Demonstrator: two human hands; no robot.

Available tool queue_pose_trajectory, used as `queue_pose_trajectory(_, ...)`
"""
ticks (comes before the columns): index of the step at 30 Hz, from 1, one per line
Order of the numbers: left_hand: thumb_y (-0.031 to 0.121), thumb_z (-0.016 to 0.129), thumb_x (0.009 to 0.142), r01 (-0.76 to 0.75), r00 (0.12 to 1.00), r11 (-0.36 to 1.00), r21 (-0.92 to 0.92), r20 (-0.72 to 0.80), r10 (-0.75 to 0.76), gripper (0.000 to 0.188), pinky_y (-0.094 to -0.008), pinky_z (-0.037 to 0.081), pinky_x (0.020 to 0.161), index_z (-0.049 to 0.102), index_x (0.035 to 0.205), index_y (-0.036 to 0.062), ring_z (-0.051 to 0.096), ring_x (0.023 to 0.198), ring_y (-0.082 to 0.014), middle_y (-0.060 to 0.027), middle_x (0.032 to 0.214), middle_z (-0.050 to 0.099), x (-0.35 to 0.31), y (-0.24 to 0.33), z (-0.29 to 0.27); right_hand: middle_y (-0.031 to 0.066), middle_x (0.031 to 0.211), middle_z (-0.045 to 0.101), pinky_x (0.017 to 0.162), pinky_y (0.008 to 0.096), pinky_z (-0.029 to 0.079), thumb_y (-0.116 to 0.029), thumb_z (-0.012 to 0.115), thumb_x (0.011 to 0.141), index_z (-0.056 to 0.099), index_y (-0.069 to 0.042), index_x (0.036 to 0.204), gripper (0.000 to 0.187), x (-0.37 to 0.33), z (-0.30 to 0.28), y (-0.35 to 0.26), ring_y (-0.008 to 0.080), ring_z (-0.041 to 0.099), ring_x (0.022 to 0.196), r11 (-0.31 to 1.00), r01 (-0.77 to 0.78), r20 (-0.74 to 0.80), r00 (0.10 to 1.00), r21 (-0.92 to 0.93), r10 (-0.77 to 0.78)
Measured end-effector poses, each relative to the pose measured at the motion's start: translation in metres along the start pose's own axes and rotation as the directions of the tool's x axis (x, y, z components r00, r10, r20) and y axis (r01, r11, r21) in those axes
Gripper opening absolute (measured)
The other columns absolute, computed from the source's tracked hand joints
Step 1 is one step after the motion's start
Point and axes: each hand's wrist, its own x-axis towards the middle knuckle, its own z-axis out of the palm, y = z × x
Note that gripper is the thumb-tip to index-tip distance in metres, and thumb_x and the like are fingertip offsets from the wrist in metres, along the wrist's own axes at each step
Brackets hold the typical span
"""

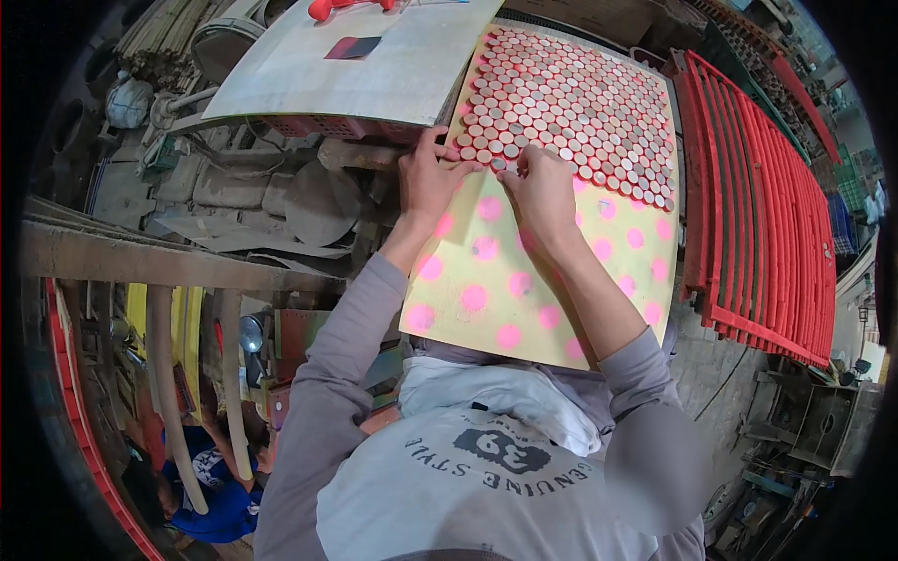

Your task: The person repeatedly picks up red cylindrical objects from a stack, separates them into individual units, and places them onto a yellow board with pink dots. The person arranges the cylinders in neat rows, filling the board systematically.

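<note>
A yellow board [472,266] with pink round spots lies in front of me. Small round discs [580,103], pale or greyish on top with red edges, cover its far half in tight staggered rows. At the left end of the nearest row, my left hand [430,179] rests with thumb and fingers apart, its fingertips touching the discs and the board's edge. My right hand [545,187] is closed in a pinch over the same row, fingertips on a disc, which they partly hide.
Left of the board lies a pale sheet [290,79] with a dark square piece [353,48] and a red object [323,7]. Stacked red slats [758,215] stand at the right. A wooden rail [178,257] runs at the left, with another person in blue [220,505] below it.
</note>
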Motion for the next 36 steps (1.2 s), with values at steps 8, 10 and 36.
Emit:
queue_pose_trajectory(8,0.019,0.093,0.063,0.021,1.000,1.000,-0.018,0.023,-0.020,0.067,-0.0351,0.054,0.069,0.060,0.119,0.0043,0.068,0.073,-0.0219,-0.0079,0.081,0.071,0.001,0.001,-0.001,0.0213,0.090,0.064,0.072,0.0453,0.054,-0.015,0.081,0.074,0.061,0.004,0.091,0.032,0.000,0.003,0.002,0.0366,0.065,0.081,0.999,0.023,0.000,1.000,-0.039,-0.023)
queue_pose_trajectory(10,0.020,0.095,0.061,-0.058,0.998,0.998,-0.011,-0.029,0.058,0.068,-0.0300,0.051,0.062,0.061,0.118,0.0045,0.060,0.063,-0.0131,-0.0053,0.078,0.070,0.000,-0.005,0.002,0.0209,0.090,0.064,0.073,0.0450,0.054,-0.016,0.081,0.074,0.061,0.004,0.091,0.033,-0.001,0.002,0.001,0.0363,0.065,0.082,0.999,0.022,-0.005,1.000,-0.048,-0.022)
queue_pose_trajectory(36,0.035,0.097,0.053,-0.099,0.995,0.989,0.109,0.023,0.097,0.082,-0.0389,0.054,0.072,0.057,0.118,0.0055,0.067,0.075,-0.0257,-0.0076,0.078,0.065,0.004,0.006,0.005,0.0140,0.082,0.064,0.067,0.0436,0.052,-0.029,0.085,0.072,0.062,0.000,0.086,0.039,0.002,-0.003,0.015,0.0321,0.066,0.077,0.991,0.004,-0.021,1.000,-0.133,-0.007)
